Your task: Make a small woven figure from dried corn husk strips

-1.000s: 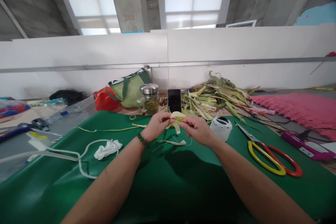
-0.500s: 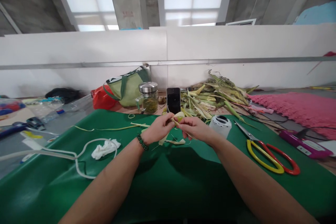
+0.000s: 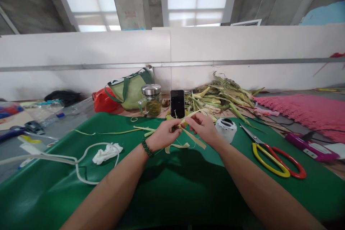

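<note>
Over a green mat (image 3: pixel 167 183), both my hands work pale yellow leaf strips (image 3: pixel 192 137). My left hand (image 3: pixel 163 134), with a green bead bracelet at the wrist, is closed in a pinch on the strips where they cross. My right hand (image 3: pixel 204 126) is closed on the same strips from the right, one strip end sticking up-left between the fingers, another slanting down-right. A loose curled strip (image 3: pixel 176 146) lies on the mat just below the hands.
Scissors (image 3: pixel 272 152) with yellow and red handles lie right, a white thread spool (image 3: pixel 225 128) beside my right hand. Behind stand a phone (image 3: pixel 177 103), a lidded glass jar (image 3: pixel 151 100), a green bag (image 3: pixel 129 88) and a leaf pile (image 3: pixel 221 97). White cord (image 3: pixel 67 160) and tissue (image 3: pixel 105 152) lie left.
The looped strip between my hands has been pulled out into straight crossing strips. Both hands have shifted slightly right and away from me, still pinching the strips.
</note>
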Demonstrator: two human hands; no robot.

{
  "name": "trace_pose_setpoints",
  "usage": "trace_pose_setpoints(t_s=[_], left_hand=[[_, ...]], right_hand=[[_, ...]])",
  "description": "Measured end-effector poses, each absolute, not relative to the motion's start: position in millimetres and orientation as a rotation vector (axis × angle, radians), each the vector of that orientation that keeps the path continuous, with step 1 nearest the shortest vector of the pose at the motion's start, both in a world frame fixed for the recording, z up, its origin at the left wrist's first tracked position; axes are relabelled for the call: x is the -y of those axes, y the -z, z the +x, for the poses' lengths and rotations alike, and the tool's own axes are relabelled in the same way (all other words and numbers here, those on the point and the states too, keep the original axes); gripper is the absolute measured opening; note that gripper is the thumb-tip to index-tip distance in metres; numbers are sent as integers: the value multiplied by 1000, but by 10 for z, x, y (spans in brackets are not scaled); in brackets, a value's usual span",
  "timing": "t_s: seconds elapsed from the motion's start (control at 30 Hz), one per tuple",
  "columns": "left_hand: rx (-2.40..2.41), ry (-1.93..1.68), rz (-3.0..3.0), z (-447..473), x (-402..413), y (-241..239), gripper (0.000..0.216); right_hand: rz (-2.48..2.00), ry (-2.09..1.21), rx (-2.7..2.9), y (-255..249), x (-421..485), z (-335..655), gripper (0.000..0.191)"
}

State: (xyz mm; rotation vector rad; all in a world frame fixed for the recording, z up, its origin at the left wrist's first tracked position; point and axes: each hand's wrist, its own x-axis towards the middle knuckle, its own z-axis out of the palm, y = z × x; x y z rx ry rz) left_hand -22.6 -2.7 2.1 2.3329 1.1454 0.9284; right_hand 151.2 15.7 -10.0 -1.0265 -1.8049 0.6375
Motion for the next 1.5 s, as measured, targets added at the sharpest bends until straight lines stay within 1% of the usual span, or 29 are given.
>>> trace_pose_setpoints(t_s=[0.1,0.23,0.43,0.57,0.7,0.8,0.97,1.1,1.17,1.27,1.37,1.5], left_hand=[[-1080,-943,2335,-195,63,-41,18],[-1123,-917,2291,-179,63,-52,27],[-1020,-946,2197,-217,25,-84,26],[-1024,-957,2103,-268,-29,-62,28],[-1075,-1068,1994,-296,-38,-39,32],[-1096,-1137,1915,-297,-15,-48,31],[-990,-1085,1894,-281,-1,-68,36],[-915,-1023,1909,-262,-30,-41,29],[-907,-1013,1957,-248,-45,-16,23],[-1043,-1093,2046,-226,-46,13,13],[-1155,-1146,2121,-203,-22,18,10],[-1225,-1168,2141,-171,18,3,7]], right_hand=[[-1017,-723,1844,127,-180,1507,37],[-940,-637,1792,134,-136,1495,39],[-917,-580,1630,108,-30,1478,39],[-950,-529,1668,122,-62,1482,42],[-937,-728,1842,108,-111,1486,39],[-945,-793,1916,84,-112,1478,34],[-913,-986,1868,72,-105,1454,22],[-933,-1069,1842,108,-123,1431,18],[-953,-1016,1883,133,-136,1429,17],[-957,-799,2011,154,-153,1447,20],[-902,-602,2134,147,-157,1478,20],[-896,-485,2225,133,-130,1491,21]])
